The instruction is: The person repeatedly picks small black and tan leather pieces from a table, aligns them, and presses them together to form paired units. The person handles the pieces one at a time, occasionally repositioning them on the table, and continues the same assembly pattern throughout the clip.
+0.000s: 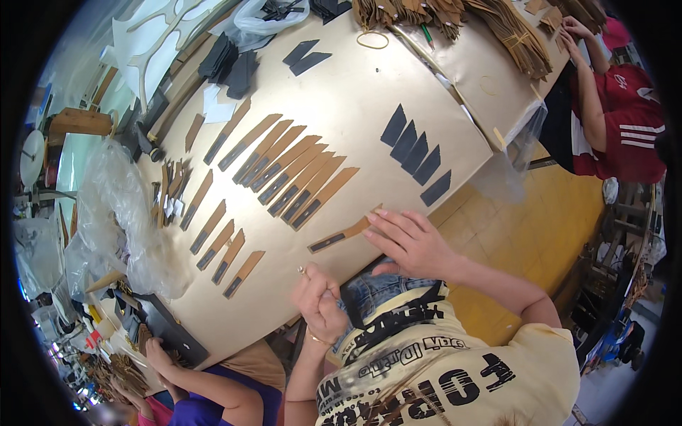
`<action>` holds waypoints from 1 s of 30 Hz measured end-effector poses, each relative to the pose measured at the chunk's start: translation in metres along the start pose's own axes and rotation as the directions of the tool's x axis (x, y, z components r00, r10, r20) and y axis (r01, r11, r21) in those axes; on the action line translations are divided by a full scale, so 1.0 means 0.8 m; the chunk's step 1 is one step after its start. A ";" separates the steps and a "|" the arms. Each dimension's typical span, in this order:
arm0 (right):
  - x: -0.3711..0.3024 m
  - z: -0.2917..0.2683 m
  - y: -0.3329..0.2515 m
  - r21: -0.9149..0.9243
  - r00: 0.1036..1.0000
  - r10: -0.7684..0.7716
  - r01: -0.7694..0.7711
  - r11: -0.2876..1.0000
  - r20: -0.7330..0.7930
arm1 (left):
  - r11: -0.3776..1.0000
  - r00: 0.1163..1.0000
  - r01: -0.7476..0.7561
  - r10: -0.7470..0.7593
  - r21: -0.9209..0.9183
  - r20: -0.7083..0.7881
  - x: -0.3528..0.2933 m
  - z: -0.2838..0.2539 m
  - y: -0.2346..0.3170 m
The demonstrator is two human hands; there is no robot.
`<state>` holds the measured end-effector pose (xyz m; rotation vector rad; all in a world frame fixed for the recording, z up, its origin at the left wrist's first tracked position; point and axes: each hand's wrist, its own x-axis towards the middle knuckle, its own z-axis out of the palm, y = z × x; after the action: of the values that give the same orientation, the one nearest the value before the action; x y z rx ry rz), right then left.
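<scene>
My right hand (408, 245) lies with its fingers stretched out, the tips touching the upper end of a bent brown strip (353, 231) on the table near my edge. A dark patch covers this strip's other end. My left hand (317, 304) is closed in a fist just off the table edge, left of the strip; whatever it may hold is hidden. Beyond, a row of similar brown strips (328, 193) with dark patches lies slanted on the table, with a shorter row (244, 273) nearer left. Several slim black pieces (414, 147) lie fanned out to the right.
The pale table (284, 92) carries bundled brown strips (508, 35), a stack of black pieces (220, 57) and a rubber band (372, 40). Plastic sheeting (117, 213) hangs at the left. One co-worker's hands (575, 32) are at far right, another's (158, 355) at lower left.
</scene>
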<state>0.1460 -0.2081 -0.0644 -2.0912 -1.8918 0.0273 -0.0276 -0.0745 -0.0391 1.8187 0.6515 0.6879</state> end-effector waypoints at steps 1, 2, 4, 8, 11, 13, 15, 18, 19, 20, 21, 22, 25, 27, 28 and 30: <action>-0.005 0.002 -0.001 0.036 0.997 -0.011 0.014 0.999 -0.072 | 0.989 0.999 0.027 -0.032 -0.146 -0.034 0.004 0.005 -0.002; -0.008 0.004 0.001 -0.006 0.997 -0.032 0.031 0.999 -0.065 | 0.956 0.995 0.048 -0.070 -0.288 -0.065 0.009 0.009 -0.004; -0.013 0.006 0.005 -0.102 0.992 -0.087 0.078 0.992 -0.092 | 0.952 0.994 0.080 -0.098 -0.297 -0.047 0.018 0.011 -0.001; -0.019 0.009 0.013 -0.027 0.981 -0.131 0.129 0.991 -0.145 | 0.979 0.977 -0.170 0.152 0.116 0.146 0.031 0.011 0.006; -0.020 0.008 0.020 0.008 0.966 -0.192 0.196 0.981 -0.174 | 0.911 0.903 -0.323 0.216 0.257 0.370 0.028 0.030 -0.002; -0.018 0.007 0.025 0.061 0.958 -0.204 0.220 0.974 -0.202 | 0.882 0.867 -0.362 0.200 0.301 0.457 0.025 0.038 -0.015; -0.016 0.003 0.030 0.149 0.967 -0.176 0.205 0.967 -0.184 | 0.857 0.849 -0.409 0.232 0.313 0.475 0.023 0.040 -0.026; -0.008 -0.007 0.035 0.206 0.977 -0.181 0.201 0.958 -0.109 | 0.860 0.853 -0.417 0.258 0.295 0.454 0.019 0.036 -0.029; -0.005 -0.011 0.036 0.214 0.979 -0.187 0.200 0.956 -0.080 | 0.861 0.850 -0.422 0.268 0.283 0.453 0.020 0.034 -0.029; 0.000 -0.016 0.038 0.208 0.976 -0.209 0.219 0.953 -0.069 | 0.869 0.866 -0.410 0.275 0.277 0.417 0.022 0.033 -0.028; 0.007 -0.022 0.041 0.255 0.977 -0.208 0.212 0.944 -0.042 | 0.862 0.869 -0.415 0.280 0.291 0.408 0.022 0.031 -0.026; 0.015 -0.028 0.044 0.302 0.978 -0.206 0.201 0.932 -0.013 | 0.860 0.875 -0.407 0.270 0.309 0.401 0.022 0.031 -0.022; 0.056 -0.051 0.075 0.377 0.978 -0.199 0.162 0.912 0.061 | 0.917 0.934 -0.281 0.193 0.282 0.300 0.029 0.026 -0.015; 0.103 -0.060 0.109 0.230 0.982 -0.190 0.185 0.955 -0.001 | 0.983 0.980 -0.062 0.026 0.176 0.196 0.037 0.018 -0.006; 0.133 -0.057 0.126 0.199 0.990 -0.141 0.144 0.969 -0.029 | 0.997 0.991 0.037 -0.045 0.061 0.127 0.043 0.014 -0.001; 0.202 -0.042 0.157 0.091 0.994 -0.085 0.092 0.992 -0.075 | 0.960 0.978 0.206 -0.207 -0.190 0.017 0.064 0.004 0.008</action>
<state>0.2949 -0.0670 -0.0319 -1.9199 -1.9015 0.0210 0.0104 -0.0420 -0.0261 1.5480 0.7397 0.5913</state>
